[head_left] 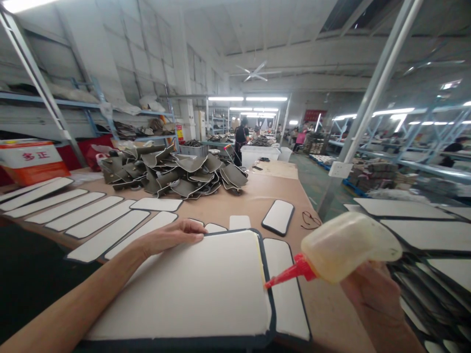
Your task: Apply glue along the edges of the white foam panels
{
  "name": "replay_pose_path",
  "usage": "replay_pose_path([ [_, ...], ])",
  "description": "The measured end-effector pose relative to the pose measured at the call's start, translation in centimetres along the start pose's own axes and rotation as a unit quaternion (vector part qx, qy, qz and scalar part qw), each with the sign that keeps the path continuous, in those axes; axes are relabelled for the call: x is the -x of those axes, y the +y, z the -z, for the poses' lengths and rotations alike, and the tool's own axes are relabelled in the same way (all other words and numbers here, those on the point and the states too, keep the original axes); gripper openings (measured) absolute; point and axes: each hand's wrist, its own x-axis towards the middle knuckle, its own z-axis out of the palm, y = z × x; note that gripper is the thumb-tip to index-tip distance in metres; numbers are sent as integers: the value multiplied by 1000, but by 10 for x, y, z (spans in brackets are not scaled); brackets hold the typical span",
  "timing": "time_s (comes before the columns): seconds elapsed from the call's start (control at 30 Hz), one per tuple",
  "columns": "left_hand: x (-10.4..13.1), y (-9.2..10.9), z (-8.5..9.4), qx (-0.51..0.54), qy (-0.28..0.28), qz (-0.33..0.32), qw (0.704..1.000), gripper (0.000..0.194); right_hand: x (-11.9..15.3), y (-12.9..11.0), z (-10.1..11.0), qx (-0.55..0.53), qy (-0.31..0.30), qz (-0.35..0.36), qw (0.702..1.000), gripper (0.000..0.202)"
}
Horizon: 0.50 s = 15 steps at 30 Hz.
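Observation:
A large white panel [198, 289] with a dark border and rounded corners lies in front of me. My left hand [180, 232] grips its far edge, fingers together at the dark border. In my right hand [371, 289] is a translucent glue bottle [346, 245], tipped so that its red nozzle [285, 274] points down to the left. The nozzle's tip touches the panel's right edge, or is very close to it. A thin yellowish line of glue [261, 257] runs along that edge above the tip. A narrower white panel [287, 289] lies partly under the large one.
Several long white panels [110, 235] lie along the table's left. Behind them is a heap of grey-green pieces [176, 171]. A small panel [278, 217] and eyeglasses [311, 220] lie ahead. Stacked panels [415, 235] stand right, near a metal post [368, 98]. A can [33, 162] stands left.

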Motion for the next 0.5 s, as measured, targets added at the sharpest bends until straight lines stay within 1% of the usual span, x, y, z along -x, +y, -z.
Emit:
replay_pose_path([
  [0.07,-1,-3,1,19,1,8,1000,28,3,-2,-8,-5,-2,2,1000,41],
  [0.2,-1,-5,3,51,-22,26,998,34,10,-4,-18,11,13,3,1000,38],
  [0.23,0,-5,4,56,-20,30,998,36,10,-4,-19,17,13,3,1000,39],
  [0.3,0,-6,5,64,4,36,997,37,12,-4,-17,26,9,6,1000,44],
  [0.37,1,-7,6,71,26,38,996,35,13,-4,-14,29,18,5,999,48],
  [0.43,1,-10,7,80,28,40,996,32,15,-4,-12,29,40,4,999,48],
  [0.5,0,-13,8,93,20,41,995,30,16,-5,-11,27,40,7,999,47],
])
